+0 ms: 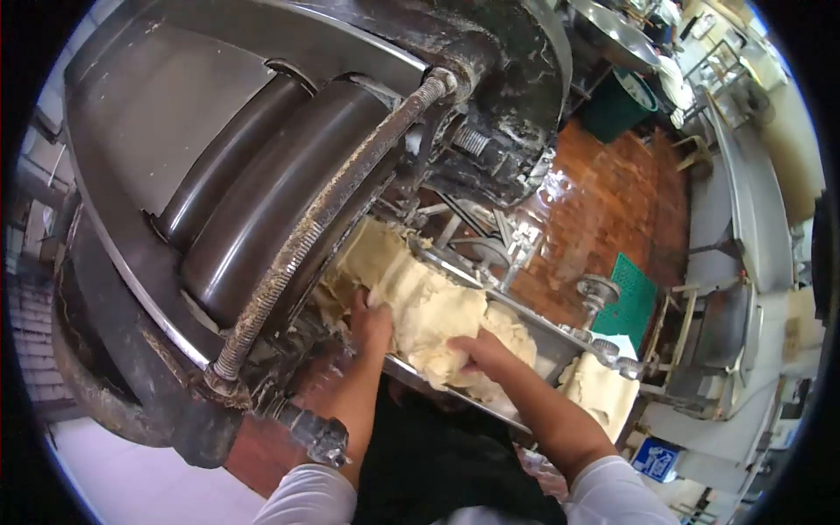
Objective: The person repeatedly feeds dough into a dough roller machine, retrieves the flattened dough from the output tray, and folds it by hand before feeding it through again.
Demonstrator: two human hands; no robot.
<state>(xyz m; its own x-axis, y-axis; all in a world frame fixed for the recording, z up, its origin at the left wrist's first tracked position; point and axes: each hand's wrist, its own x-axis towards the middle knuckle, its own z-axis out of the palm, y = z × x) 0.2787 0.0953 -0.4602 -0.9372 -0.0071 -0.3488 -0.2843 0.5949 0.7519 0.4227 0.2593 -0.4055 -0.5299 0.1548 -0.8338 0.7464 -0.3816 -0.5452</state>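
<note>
Pale yellow dough point(433, 302) lies in a thick, ragged mass on a metal tray point(549, 339) below the rollers. My left hand point(372, 322) is closed on the dough's near left edge, close under the machine. Further right, my right hand point(479, 353) grips the dough's lower right part, with its fingertips partly hidden in the folds. Above my left hand stands a sheeter with two dark steel rollers point(284, 197). A separate folded dough sheet point(604, 394) hangs at the tray's right end.
A rusty threaded rod point(324, 223) runs along the machine's front. Past the tray are a wheel-like knob point(598, 290), a green mat point(626, 293) and a green bin point(621, 103). Steel counters point(770, 206) line the right side. A blue box point(656, 459) sits lower right.
</note>
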